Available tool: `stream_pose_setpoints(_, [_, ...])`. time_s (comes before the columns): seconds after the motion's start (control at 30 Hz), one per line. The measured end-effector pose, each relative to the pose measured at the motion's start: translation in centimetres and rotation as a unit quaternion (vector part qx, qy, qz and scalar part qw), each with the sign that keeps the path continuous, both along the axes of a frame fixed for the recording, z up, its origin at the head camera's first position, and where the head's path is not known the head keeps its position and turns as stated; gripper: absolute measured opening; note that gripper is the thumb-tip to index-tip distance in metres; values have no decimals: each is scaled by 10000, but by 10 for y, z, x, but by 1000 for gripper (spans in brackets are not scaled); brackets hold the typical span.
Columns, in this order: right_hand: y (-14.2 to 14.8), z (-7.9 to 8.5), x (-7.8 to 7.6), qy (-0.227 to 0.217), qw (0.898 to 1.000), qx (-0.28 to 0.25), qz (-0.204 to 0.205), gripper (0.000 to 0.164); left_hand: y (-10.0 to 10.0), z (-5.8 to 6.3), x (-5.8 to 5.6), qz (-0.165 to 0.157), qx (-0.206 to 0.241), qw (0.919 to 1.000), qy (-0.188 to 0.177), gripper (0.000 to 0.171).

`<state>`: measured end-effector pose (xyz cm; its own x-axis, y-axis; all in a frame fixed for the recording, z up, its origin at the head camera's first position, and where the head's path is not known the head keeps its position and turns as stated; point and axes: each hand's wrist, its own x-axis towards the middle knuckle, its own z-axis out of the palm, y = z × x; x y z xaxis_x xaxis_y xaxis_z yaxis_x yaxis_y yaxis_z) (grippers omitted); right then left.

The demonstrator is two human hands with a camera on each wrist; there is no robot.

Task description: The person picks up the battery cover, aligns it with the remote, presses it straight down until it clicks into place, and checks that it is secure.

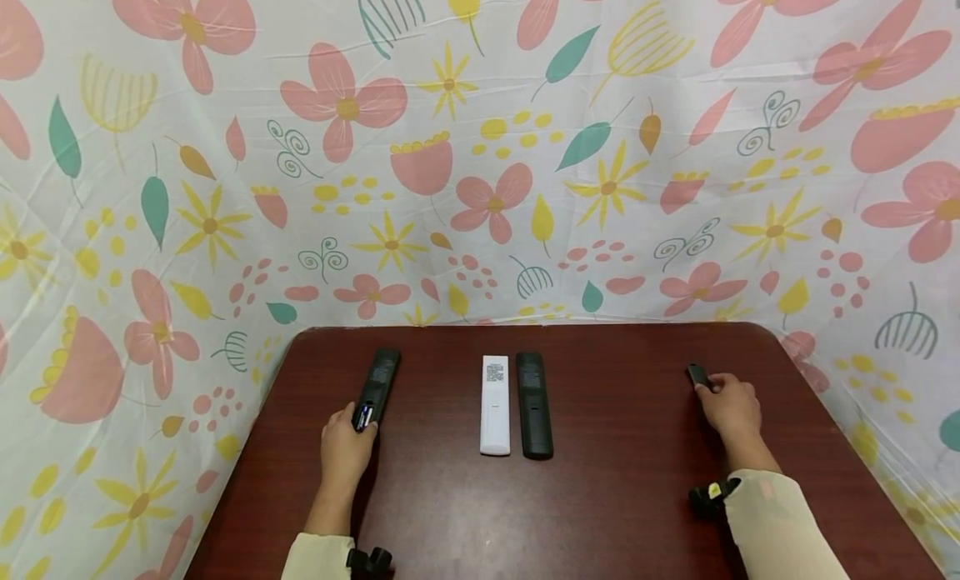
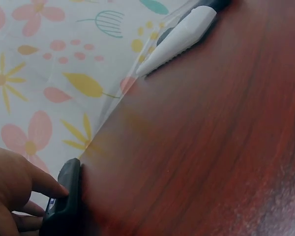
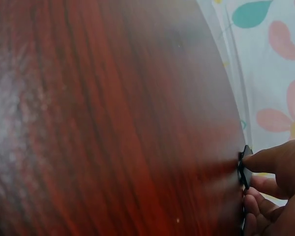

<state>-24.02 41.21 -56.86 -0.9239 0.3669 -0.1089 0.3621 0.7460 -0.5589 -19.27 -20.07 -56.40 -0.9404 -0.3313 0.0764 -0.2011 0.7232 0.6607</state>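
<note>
At the table's left, my left hand [image 1: 345, 448] grips the lower end of a black remote control [image 1: 383, 372], back side up. Its battery compartment is uncovered, and batteries [image 1: 365, 417] show inside. The left wrist view catches the thumb and fingers on either side of this remote [image 2: 72, 189]. Far to the right, my right hand [image 1: 735, 411] pinches a small black battery cover [image 1: 697, 374] at the tabletop. Up close in the right wrist view, the thin cover [image 3: 247, 168] sits between thumb and fingers.
A white remote [image 1: 495, 409] and another black remote [image 1: 534, 409] lie side by side, back up, mid-table between the hands. The brown wooden table [image 1: 600, 513] ends against a flower-patterned cloth [image 1: 495, 255] at the back and sides.
</note>
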Motion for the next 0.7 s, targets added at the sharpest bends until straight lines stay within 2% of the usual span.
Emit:
stream_pose_setpoints(0.33, [7, -5, -2, 143, 9997, 160, 130, 49, 2, 3, 0, 62, 200, 9994, -273, 57])
stream_pose_setpoints(0.7, [10, 1, 0, 48, 9995, 96, 287, 49, 2, 7, -3, 93, 222, 9993, -271, 61])
